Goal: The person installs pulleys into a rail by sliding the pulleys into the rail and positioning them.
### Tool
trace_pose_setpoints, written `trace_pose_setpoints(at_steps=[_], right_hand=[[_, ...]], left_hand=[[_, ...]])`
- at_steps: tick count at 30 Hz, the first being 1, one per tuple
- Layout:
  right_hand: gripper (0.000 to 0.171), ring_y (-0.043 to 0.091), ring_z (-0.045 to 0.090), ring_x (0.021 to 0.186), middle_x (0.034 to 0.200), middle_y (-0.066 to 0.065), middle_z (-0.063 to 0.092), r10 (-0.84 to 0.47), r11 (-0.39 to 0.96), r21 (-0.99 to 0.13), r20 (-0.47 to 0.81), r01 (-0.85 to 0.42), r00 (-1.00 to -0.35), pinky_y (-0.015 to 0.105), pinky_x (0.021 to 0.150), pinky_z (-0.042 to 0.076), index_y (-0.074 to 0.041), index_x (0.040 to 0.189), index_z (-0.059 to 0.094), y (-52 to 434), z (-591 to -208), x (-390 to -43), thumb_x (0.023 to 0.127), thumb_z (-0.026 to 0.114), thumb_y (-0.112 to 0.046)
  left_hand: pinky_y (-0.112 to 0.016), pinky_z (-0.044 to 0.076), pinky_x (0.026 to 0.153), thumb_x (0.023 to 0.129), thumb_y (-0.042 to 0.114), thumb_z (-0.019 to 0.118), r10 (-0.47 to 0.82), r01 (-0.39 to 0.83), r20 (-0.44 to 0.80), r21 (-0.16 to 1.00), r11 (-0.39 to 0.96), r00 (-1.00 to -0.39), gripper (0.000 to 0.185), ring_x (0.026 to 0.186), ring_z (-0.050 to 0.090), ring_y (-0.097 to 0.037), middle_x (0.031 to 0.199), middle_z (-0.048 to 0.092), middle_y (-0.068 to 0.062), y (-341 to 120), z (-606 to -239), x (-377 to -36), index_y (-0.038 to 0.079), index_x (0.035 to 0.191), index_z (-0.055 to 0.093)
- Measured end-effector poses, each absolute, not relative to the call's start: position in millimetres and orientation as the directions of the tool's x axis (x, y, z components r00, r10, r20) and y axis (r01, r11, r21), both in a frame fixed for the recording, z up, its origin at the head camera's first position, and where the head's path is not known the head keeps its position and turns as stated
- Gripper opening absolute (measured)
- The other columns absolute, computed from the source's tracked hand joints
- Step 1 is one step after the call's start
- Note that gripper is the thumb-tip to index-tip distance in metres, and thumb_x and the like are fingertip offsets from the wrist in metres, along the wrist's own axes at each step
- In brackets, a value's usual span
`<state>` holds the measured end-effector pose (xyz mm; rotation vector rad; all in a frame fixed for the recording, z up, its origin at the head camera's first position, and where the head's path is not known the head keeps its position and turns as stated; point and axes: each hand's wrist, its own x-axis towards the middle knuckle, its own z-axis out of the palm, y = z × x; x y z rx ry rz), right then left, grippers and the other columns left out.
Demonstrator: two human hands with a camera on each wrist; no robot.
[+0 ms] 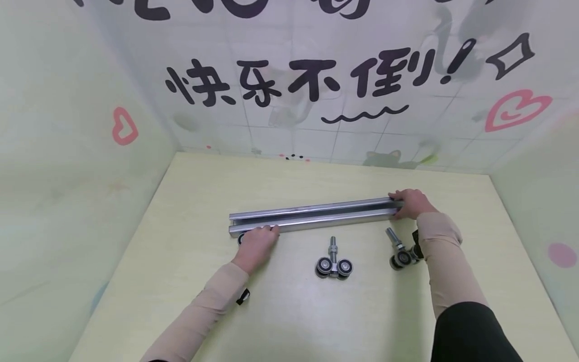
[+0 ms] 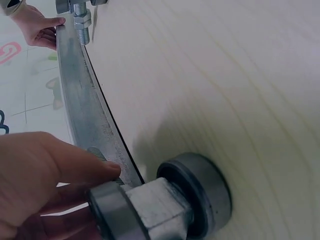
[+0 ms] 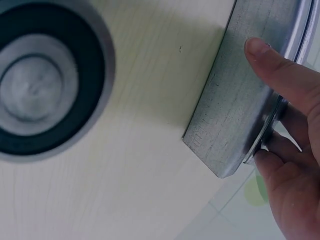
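A long grey metal track rail [image 1: 312,213] lies across the pale yellow table [image 1: 289,317]. My left hand [image 1: 262,235] is at the rail's left end and grips a wheeled roller [image 2: 160,205] by its threaded bolt, which lies against the rail [image 2: 82,100]. One of its wheels [image 1: 241,238] peeks out under the hand. My right hand [image 1: 401,204] grips the rail's right end, with the thumb [image 3: 280,70] on the near face of the rail [image 3: 235,115] and the other fingers [image 3: 285,170] behind the end.
Two more rollers with upright bolts lie on the table in front of the rail, one in the middle [image 1: 333,264] and one by my right wrist [image 1: 400,254]. Printed walls [image 1: 316,75] close in the table at the back and both sides.
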<state>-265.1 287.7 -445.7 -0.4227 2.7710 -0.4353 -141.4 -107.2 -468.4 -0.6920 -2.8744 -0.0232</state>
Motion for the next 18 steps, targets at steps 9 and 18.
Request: trace_pose_setpoints(at_steps=[9,18], right_hand=[[0.070,0.053,0.033,0.118,0.132,0.029,0.037,-0.308,0.912,-0.357,-0.270,-0.203,-0.912,0.058,0.099,0.028,0.001,0.126,0.048,285.2,-447.6,-264.4,0.064,0.078,-0.012],[0.072,0.053,0.031,0.118,0.133,0.029,0.036,-0.306,0.912,-0.361,-0.279,-0.196,-0.910,0.058,0.099,0.026,0.001,0.126,0.047,285.9,-447.3,-264.3,0.063,0.078,-0.013]], left_hand=[[-0.033,0.048,0.046,0.081,0.001,0.058,0.442,0.470,0.279,0.039,0.882,-0.853,0.011,0.061,0.058,-0.024,0.078,0.060,-0.008,-118.3,-460.8,-126.5,0.005,0.089,0.052],[-0.037,0.048,0.045,0.078,-0.008,0.055,0.307,0.391,0.344,0.211,0.896,-0.887,0.022,0.053,0.054,-0.026,0.083,0.060,-0.016,-141.7,-449.0,-105.7,0.001,0.097,0.048]])
